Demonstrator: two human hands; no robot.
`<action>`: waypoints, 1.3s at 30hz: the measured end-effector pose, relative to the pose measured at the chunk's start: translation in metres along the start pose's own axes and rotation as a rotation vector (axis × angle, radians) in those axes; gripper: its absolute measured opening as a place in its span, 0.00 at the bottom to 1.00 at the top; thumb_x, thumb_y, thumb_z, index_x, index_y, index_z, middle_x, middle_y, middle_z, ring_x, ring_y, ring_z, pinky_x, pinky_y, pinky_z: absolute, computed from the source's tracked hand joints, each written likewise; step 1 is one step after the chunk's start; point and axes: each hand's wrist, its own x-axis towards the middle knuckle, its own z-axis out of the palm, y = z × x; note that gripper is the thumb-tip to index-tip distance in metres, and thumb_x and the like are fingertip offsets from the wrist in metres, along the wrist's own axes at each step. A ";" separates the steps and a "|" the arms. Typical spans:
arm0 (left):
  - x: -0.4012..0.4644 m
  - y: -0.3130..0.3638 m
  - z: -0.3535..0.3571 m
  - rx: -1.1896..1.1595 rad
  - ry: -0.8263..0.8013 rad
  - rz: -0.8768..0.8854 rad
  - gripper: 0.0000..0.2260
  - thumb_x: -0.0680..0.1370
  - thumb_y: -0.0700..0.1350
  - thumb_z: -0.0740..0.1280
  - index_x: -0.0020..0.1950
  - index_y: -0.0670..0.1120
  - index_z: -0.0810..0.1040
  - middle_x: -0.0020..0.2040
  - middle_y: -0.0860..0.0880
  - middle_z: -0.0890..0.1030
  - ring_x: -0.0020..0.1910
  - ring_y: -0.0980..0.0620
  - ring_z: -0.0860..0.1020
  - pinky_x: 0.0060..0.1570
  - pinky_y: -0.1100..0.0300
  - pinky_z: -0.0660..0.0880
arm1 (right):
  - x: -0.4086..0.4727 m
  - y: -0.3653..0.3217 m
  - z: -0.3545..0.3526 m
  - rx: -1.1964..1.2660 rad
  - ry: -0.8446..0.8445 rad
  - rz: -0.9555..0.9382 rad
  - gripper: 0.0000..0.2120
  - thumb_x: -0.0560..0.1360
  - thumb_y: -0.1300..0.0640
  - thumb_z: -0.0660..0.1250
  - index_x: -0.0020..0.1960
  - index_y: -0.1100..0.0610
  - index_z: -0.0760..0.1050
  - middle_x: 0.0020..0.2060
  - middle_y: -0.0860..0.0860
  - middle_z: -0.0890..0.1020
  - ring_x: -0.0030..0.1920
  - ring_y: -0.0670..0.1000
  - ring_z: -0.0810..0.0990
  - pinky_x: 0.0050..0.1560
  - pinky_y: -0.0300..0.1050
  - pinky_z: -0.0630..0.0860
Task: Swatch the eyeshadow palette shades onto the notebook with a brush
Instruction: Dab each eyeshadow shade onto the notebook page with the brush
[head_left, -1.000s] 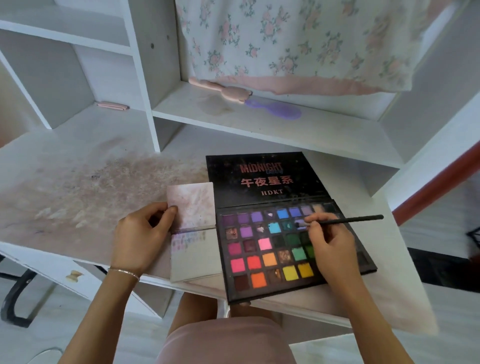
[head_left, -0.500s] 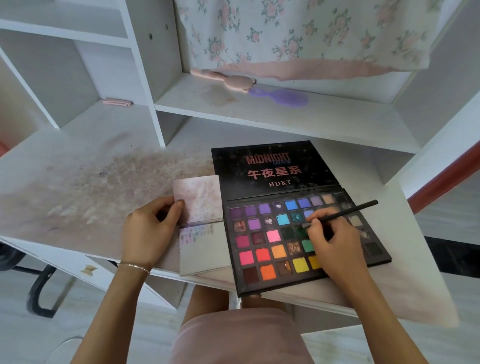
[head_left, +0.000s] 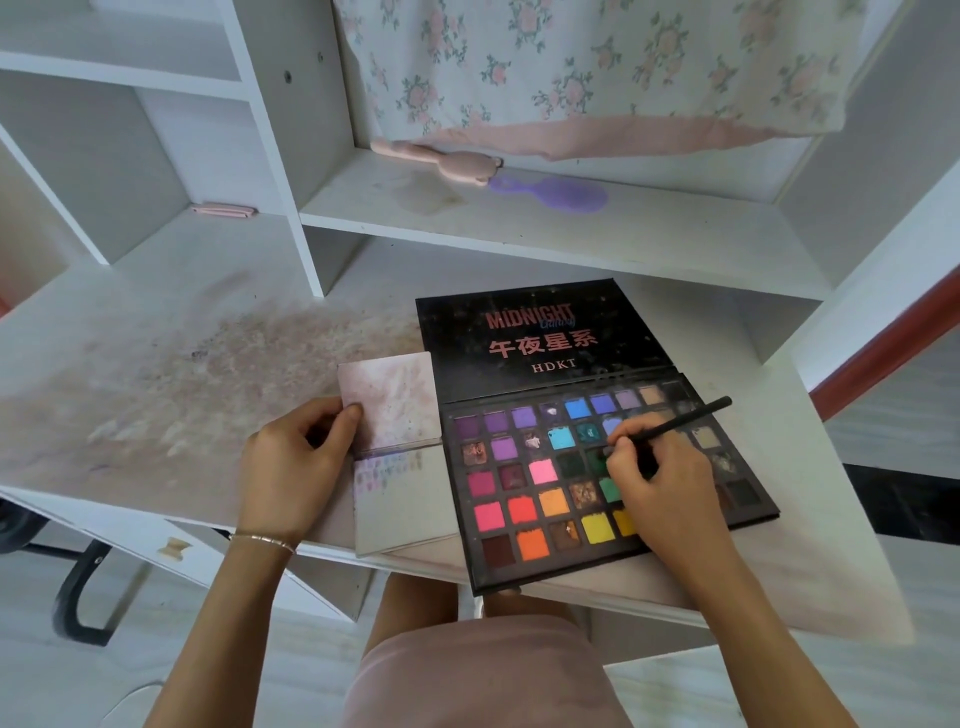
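Both hands busy: left hand (head_left: 291, 467) holds notebook (head_left: 395, 457); right hand (head_left: 660, 488) pinches brush (head_left: 680, 422) over palette (head_left: 524, 462).

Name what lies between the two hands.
In the head view, the open notebook and the palette's left columns lie between left hand and right hand.

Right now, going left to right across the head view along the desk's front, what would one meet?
left hand → notebook → eyeshadow palette → right hand, gripping the brush.
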 end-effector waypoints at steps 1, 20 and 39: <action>0.000 0.000 0.000 -0.006 -0.001 -0.004 0.05 0.75 0.43 0.67 0.43 0.47 0.82 0.35 0.55 0.79 0.35 0.59 0.75 0.37 0.71 0.67 | 0.000 0.000 0.000 0.004 0.004 0.006 0.14 0.75 0.62 0.61 0.37 0.45 0.68 0.34 0.44 0.76 0.38 0.44 0.77 0.34 0.33 0.73; 0.000 -0.001 0.001 -0.016 -0.010 -0.029 0.05 0.75 0.44 0.67 0.43 0.48 0.82 0.36 0.55 0.80 0.37 0.54 0.77 0.37 0.63 0.69 | -0.001 -0.022 0.004 0.276 0.035 0.100 0.11 0.73 0.62 0.60 0.39 0.46 0.71 0.33 0.49 0.78 0.36 0.47 0.78 0.33 0.33 0.75; 0.001 -0.002 -0.001 -0.032 -0.029 -0.022 0.05 0.75 0.45 0.66 0.45 0.49 0.83 0.39 0.53 0.83 0.39 0.52 0.79 0.39 0.61 0.72 | -0.009 -0.078 0.080 0.301 -0.334 -0.013 0.05 0.74 0.57 0.64 0.40 0.50 0.73 0.35 0.56 0.81 0.39 0.54 0.79 0.41 0.52 0.76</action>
